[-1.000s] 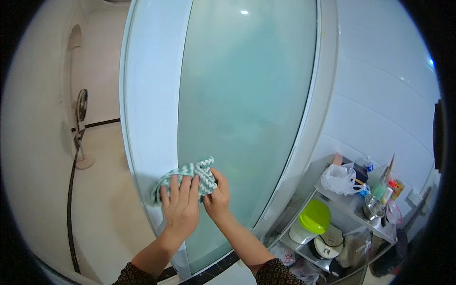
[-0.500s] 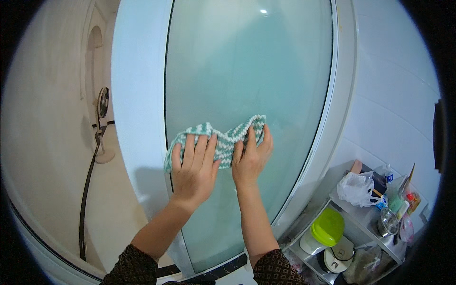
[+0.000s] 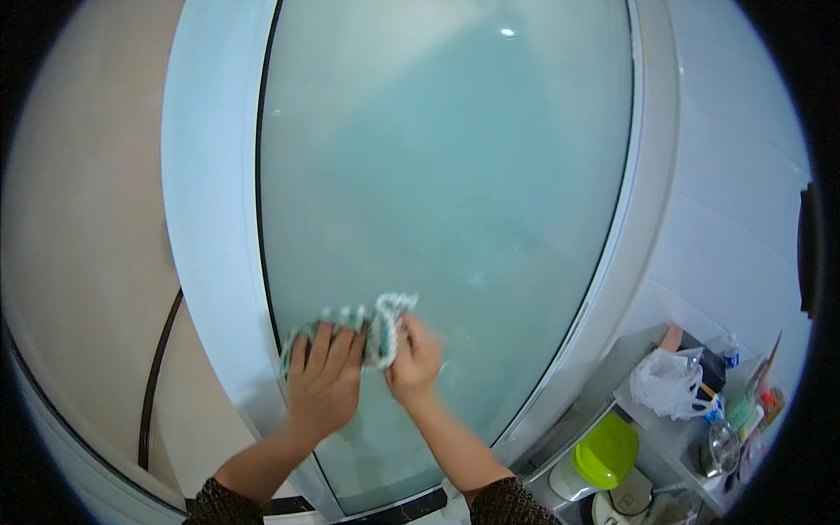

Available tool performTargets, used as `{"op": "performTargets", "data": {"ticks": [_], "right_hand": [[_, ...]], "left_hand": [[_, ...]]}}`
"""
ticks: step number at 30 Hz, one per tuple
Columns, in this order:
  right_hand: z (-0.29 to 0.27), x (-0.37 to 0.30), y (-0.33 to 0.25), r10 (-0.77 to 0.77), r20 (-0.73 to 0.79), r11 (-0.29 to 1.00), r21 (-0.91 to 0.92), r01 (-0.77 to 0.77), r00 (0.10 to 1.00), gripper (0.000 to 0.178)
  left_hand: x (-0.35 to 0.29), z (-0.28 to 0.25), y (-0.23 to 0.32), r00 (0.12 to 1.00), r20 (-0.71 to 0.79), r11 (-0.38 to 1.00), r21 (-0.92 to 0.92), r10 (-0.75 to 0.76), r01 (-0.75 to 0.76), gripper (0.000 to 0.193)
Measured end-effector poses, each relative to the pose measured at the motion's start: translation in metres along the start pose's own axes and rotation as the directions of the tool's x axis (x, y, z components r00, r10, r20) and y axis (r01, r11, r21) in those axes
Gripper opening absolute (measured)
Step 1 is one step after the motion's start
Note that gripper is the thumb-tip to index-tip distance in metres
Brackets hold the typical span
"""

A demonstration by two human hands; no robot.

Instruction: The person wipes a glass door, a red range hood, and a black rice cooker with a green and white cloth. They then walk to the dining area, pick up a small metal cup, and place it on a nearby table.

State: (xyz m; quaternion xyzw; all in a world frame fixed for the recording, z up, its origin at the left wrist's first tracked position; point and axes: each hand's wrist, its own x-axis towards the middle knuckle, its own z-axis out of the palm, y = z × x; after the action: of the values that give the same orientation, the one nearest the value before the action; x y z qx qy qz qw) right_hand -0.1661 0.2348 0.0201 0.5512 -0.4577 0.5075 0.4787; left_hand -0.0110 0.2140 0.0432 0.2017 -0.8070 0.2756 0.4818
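Observation:
A green-and-white striped cloth [image 3: 382, 341] lies bunched against the lower left part of a frosted glass door panel [image 3: 437, 192]. Pressed flat over its left part is my left hand [image 3: 325, 381], fingers stretched out and slightly apart, close to the panel's dark left edge. My right hand [image 3: 417, 359] grips the cloth's right end between thumb and fingers, pulling it into a gathered fold. That hand is a little blurred by motion. Below the hands the glass continues down to the frame.
A pale door frame [image 3: 214, 192] borders the glass on the left, with a white wall on the right. At lower right a metal shelf [image 3: 652, 420] holds a white plastic bag [image 3: 669, 381], a container with a lime-green lid [image 3: 605, 451], a glass cup [image 3: 723, 446] and small bottles.
Both hands and the cloth have moved down and left across the glass. The hands are closer together and the cloth is more bunched. The view has shifted, and the standing fan is out of sight.

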Motion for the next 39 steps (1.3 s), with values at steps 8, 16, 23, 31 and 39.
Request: {"op": "performTargets", "data": {"ticks": [8,16,23,31,39], "right_hand": [[-0.023,0.125,0.061,0.03,-0.247,0.974,-0.212,-0.084,0.969,0.038],[-0.011,0.029,0.025,-0.245,0.026,0.962,0.128,0.239,0.969,0.027],[-0.005,0.131,0.056,-0.215,-0.104,0.974,0.053,0.221,0.971,0.022],[-0.022,0.055,0.071,-0.133,-0.076,0.982,0.126,0.142,0.988,0.009],[-0.05,0.134,0.08,0.009,-0.002,0.975,0.222,-0.008,1.0,0.019]], "left_hand": [[0.117,-0.005,0.02,0.949,-0.258,0.969,0.118,-0.18,0.215,0.053],[0.026,0.01,0.032,0.942,-0.095,0.915,0.225,-0.322,0.335,0.057],[0.122,0.003,0.006,0.942,-0.287,0.92,0.293,-0.174,0.259,0.058],[0.085,0.034,0.042,0.987,-0.119,0.971,0.2,-0.111,0.133,0.066],[0.173,-0.021,0.038,0.997,-0.06,0.974,0.222,0.053,-0.039,0.068]]}}
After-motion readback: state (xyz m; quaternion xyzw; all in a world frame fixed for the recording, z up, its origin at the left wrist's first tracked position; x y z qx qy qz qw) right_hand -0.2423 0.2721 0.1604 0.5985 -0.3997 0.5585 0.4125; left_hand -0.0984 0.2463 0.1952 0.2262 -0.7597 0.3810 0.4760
